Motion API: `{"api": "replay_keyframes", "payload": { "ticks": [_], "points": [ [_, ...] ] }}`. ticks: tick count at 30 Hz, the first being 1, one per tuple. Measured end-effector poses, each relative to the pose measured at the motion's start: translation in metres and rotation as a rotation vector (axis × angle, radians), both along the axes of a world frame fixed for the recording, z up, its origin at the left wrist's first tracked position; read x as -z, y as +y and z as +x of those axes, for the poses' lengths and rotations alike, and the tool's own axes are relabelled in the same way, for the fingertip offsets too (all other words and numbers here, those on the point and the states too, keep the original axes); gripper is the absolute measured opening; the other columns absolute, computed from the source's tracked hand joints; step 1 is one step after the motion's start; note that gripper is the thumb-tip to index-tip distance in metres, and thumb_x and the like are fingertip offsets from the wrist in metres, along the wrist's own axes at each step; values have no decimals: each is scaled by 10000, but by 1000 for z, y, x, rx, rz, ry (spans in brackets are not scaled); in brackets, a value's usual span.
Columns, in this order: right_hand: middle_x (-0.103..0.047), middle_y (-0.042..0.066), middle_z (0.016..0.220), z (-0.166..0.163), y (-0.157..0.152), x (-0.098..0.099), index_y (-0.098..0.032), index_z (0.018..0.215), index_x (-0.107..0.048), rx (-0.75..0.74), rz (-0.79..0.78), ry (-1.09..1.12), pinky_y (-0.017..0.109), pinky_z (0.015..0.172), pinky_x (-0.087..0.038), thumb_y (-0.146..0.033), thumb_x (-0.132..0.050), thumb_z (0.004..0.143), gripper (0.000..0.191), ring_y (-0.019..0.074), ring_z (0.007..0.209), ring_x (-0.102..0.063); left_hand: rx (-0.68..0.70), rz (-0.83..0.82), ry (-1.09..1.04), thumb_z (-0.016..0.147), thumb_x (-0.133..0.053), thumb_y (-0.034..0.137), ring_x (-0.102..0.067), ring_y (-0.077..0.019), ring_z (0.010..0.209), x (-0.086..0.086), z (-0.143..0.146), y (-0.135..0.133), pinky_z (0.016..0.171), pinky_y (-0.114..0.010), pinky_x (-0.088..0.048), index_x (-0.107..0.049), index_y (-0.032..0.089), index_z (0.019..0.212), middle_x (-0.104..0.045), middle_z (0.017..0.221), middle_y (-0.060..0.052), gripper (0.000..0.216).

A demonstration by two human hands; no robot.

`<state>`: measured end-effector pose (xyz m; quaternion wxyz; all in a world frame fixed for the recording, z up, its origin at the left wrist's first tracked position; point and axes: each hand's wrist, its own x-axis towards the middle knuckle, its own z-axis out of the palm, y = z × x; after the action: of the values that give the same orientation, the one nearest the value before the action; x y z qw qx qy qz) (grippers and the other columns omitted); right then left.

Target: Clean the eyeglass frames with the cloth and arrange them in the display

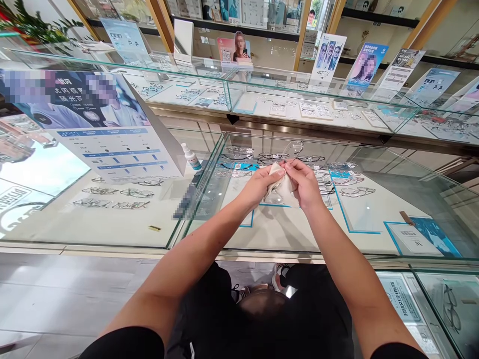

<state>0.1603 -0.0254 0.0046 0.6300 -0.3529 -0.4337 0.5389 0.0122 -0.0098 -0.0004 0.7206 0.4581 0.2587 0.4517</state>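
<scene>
My left hand [265, 181] is closed on a cream-coloured cleaning cloth [285, 193], its thumb pressed against the folds. Close beside it, my right hand [305, 183] pinches at the same spot, thumb and fingers closed on thin-framed eyeglasses [294, 149]. Part of the frame sticks up beyond the fingertips; the rest is hidden by the cloth and fingers. Both hands are held above the glass display counter [292, 239], where rows of eyeglasses [357, 192] lie under the glass.
A small white spray bottle [192, 157] stands on the counter to the left, beside a large tent-shaped promotional card [119, 144]. Farther back is a second glass showcase [269, 99] with upright advertising cards [327, 59]. Another display case [449, 309] sits at lower right.
</scene>
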Motion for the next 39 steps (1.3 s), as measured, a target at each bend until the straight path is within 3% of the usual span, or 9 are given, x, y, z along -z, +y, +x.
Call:
{"api": "replay_keyframes", "payload": {
  "ticks": [10,14,17,26,33,39],
  "points": [
    [-799,29,1082,5,6,3,-267,780,-751,25,-17,15,367,922,-599,-571,-1005,647,418,224,995,-721,89,71,65,653,-1022,427,-636,-128,781,1,-3,2,741,-247,-464,-763,175,1104,-749,921,-8,578],
    [-805,25,1064,7,6,2,-278,802,-762,-39,5,-27,364,906,-601,-591,-994,672,411,221,979,-715,121,50,99,722,-962,595,-588,-120,684,-1,-6,1,649,-244,-417,-741,155,951,-686,786,-8,542],
    [-808,23,1037,6,3,0,-274,807,-753,-92,4,-35,350,863,-598,-603,-993,676,428,207,920,-707,112,83,139,772,-871,752,-548,-119,636,0,-6,2,611,-252,-390,-710,145,845,-640,715,-12,632],
    [-800,28,1027,5,-1,-2,-268,798,-748,-107,-1,-51,350,818,-593,-623,-978,693,436,202,870,-691,81,170,174,737,-919,715,-552,-110,677,6,-5,5,661,-254,-393,-746,141,862,-654,754,-5,612],
    [-771,18,951,6,2,2,-271,776,-759,-39,37,-20,347,902,-604,-588,-997,692,405,229,1023,-729,60,210,225,659,-972,682,-476,-94,644,-3,-4,-1,616,-252,-336,-693,135,798,-603,722,7,630],
    [-809,27,997,10,4,0,-255,774,-752,125,56,59,319,844,-624,-578,-1022,650,439,198,941,-741,6,278,243,737,-909,707,-393,-83,612,-4,1,-5,586,-252,-286,-663,153,780,-532,685,29,608]
  ]
}}
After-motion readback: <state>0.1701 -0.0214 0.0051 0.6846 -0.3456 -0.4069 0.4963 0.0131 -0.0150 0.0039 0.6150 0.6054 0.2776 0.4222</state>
